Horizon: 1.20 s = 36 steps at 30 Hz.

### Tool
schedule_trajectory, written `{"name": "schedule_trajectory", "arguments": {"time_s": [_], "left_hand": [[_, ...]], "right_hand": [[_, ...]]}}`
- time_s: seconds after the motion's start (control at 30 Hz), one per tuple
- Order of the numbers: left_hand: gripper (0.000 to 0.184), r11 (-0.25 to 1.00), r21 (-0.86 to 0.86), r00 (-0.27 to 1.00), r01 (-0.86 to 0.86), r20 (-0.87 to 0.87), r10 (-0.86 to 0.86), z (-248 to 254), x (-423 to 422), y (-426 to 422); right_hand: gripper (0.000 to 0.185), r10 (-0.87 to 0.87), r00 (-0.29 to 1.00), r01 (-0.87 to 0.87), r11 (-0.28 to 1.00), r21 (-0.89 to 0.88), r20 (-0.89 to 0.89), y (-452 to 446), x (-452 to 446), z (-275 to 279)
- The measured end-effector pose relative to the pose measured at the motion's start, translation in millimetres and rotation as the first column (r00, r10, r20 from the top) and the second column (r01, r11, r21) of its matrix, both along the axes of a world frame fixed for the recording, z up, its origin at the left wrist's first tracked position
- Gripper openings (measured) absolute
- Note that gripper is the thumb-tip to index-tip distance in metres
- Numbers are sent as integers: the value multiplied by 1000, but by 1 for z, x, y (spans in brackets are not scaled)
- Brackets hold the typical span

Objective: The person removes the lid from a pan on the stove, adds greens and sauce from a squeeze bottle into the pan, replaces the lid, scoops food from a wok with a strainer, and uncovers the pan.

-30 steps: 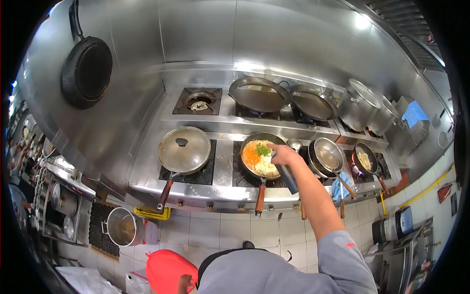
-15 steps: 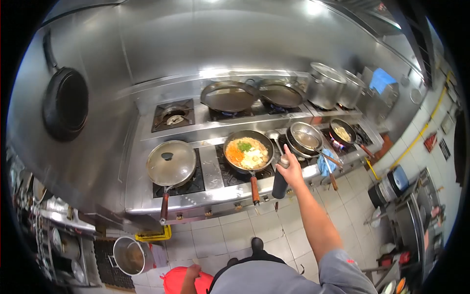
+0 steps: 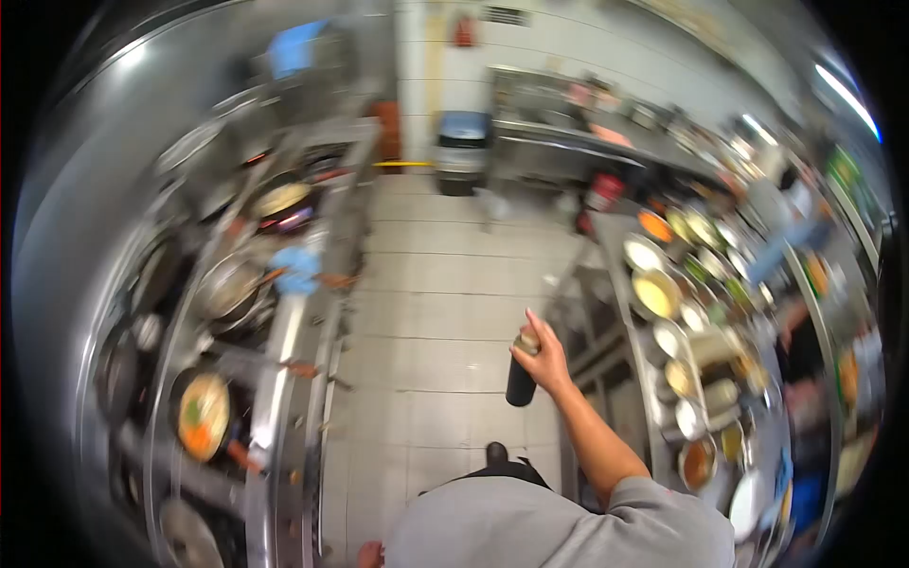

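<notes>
My right hand (image 3: 540,355) is closed around a black cylindrical bottle (image 3: 520,383) with a lighter top, held upright over the floor of the aisle. One finger stretches upward past the top. At the bottom edge only a bit of my left hand (image 3: 370,554) shows beside my grey shirt; its fingers cannot be made out. To the left, a frying pan (image 3: 204,417) with orange, pale and green food stands on the stove, its wooden handle toward the aisle. The view is blurred by motion.
The stove (image 3: 284,369) runs along the left, with a strainer (image 3: 230,287), a blue cloth (image 3: 296,270) and another pan (image 3: 283,199). On the right is a counter (image 3: 620,284) with several bowls of food. A bin (image 3: 461,156) stands at the aisle's far end.
My view has swung right, from facing the stove to looking down the aisle. The bottle has come away from the stove front in my right hand. The red thing by my left hand is out of sight.
</notes>
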State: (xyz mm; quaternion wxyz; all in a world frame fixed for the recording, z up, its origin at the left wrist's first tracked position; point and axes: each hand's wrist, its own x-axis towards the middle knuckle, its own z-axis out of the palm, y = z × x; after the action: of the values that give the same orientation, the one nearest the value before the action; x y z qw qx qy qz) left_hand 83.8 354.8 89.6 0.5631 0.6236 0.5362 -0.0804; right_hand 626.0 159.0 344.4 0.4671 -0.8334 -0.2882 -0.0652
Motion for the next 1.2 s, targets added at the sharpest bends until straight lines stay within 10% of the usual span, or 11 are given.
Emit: {"name": "schedule_trajectory", "arguments": {"time_s": [0.37,0.57,0.63,0.83,0.9,1.0,1.07,1.1,1.13,1.17,1.2], "left_hand": [[19,973,-113,979,199,-20,-203,-27,225,85],[17,957,-108,940,267,248,-234,9,383,10],[19,943,-121,917,311,297,-265,29,409,-22],[23,920,156,891,360,235,-388,4,360,-24],[21,890,207,897,405,99,-431,-10,318,-7],[18,18,859,485,511,-271,-831,-128,211,36],[17,4,821,479,571,-330,-814,-142,147,43],[17,667,494,810,558,-151,-566,-105,136,35],[18,989,-33,971,144,-190,-148,-62,121,22],[18,993,-33,976,110,-186,-114,-56,100,14],[18,994,-22,990,-106,-95,103,-49,79,7]], "right_hand": [[74,-799,543,749,600,280,258,-350,75,127],[76,-738,372,851,514,111,563,-401,124,90],[75,-812,496,824,552,130,308,-392,127,76],[80,-544,303,953,184,-241,782,-446,158,-37],[80,-695,455,866,490,-96,557,-442,153,-40],[81,-736,415,899,420,-120,534,-443,151,-46],[62,-698,369,923,351,-156,613,-455,158,-55],[58,-799,360,924,233,-303,482,-511,209,-64],[54,-877,323,860,115,-497,357,-569,260,-78],[52,-926,280,725,31,-688,254,-549,257,-46],[46,-738,328,943,227,-242,590,-520,241,-46]]}}
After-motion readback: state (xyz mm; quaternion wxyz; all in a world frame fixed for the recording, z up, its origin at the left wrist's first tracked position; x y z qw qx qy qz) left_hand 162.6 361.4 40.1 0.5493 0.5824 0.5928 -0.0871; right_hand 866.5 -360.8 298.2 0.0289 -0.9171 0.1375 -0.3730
